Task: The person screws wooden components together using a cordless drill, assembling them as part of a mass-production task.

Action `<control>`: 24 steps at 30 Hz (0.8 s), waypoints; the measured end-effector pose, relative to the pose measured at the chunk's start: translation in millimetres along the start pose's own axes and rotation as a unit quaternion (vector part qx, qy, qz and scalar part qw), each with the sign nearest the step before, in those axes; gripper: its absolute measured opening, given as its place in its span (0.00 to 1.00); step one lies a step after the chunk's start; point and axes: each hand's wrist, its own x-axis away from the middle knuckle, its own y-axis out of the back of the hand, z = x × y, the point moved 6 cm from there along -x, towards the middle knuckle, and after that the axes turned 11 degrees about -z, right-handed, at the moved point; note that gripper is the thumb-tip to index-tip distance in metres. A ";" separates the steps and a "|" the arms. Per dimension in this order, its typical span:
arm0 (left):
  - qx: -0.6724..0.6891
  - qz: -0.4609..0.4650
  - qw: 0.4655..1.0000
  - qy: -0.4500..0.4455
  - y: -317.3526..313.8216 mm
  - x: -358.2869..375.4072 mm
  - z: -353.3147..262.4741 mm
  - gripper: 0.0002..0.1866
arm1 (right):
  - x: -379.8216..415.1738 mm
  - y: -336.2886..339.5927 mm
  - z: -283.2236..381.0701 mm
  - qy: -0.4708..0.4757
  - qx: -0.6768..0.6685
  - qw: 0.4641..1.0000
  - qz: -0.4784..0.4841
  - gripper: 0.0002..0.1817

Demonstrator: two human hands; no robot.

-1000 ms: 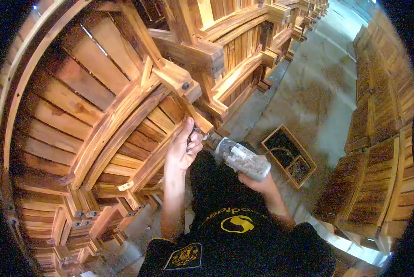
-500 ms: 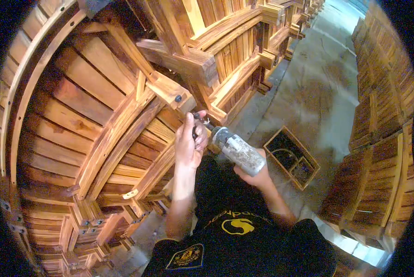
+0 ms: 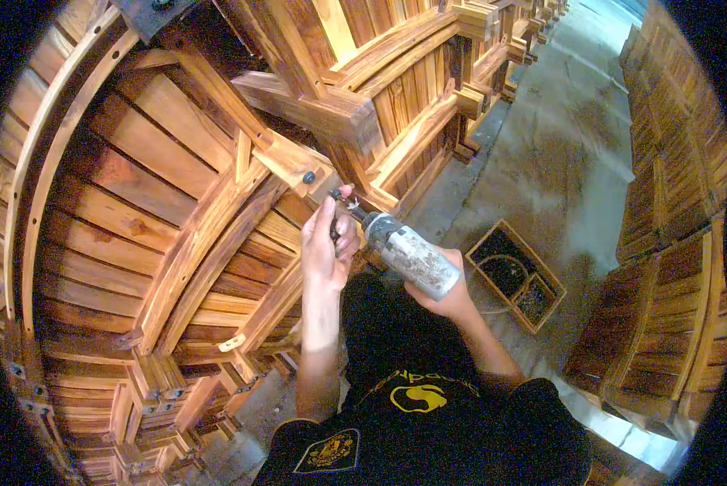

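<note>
My right hand is wrapped round a worn grey power tool, whose nose points up and left. The fingers of my left hand pinch a small dark bolt at the tool's tip, beside the end of a wooden block. A dark bolt head sits in that block just above. Something dark also shows within the left fingers, too small to name.
Slatted curved wooden panels fill the left. More wooden frames run off to the upper right. On the floor lies a wooden box with small dark parts. Stacked panels stand at right.
Both hands and the tool have shifted slightly up and left. The dark bolt now shows against the block's end, close to the tool's tip.
</note>
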 end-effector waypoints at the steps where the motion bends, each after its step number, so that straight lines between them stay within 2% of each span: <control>1: 0.003 0.000 1.000 0.004 -0.1 0.3 0.7 0.16 | 0.2 -0.3 -0.1 0.010 0.017 1.000 0.008 0.25; 5: 0.006 0.000 1.000 0.011 2.5 3.4 2.0 0.16 | -0.8 2.4 7.2 0.035 0.015 0.999 -0.006 0.25; 7: 0.032 -0.047 0.997 0.060 20.7 3.0 13.6 0.15 | 8.7 0.5 -16.2 -0.168 -0.039 0.984 0.037 0.31; 10: 0.049 -0.056 0.995 0.067 31.4 18.8 19.3 0.15 | 7.7 0.8 -15.6 -0.184 -0.058 0.981 0.021 0.27; 11: 0.053 -0.055 0.995 0.067 37.8 22.3 22.3 0.15 | 11.1 0.9 -23.3 -0.184 -0.055 0.981 0.023 0.27; 13: 0.056 -0.063 0.991 0.102 57.1 26.8 36.1 0.14 | 14.8 4.2 -31.2 -0.067 0.057 0.996 0.011 0.22; 18: 0.044 -0.122 0.982 0.137 88.1 43.7 52.8 0.14 | 2.7 -1.3 -15.5 -0.104 0.031 0.994 0.027 0.20; 24: 0.096 -0.119 0.976 0.157 110.0 54.2 69.4 0.13 | 4.6 -2.6 -15.1 -0.103 0.046 0.993 0.028 0.20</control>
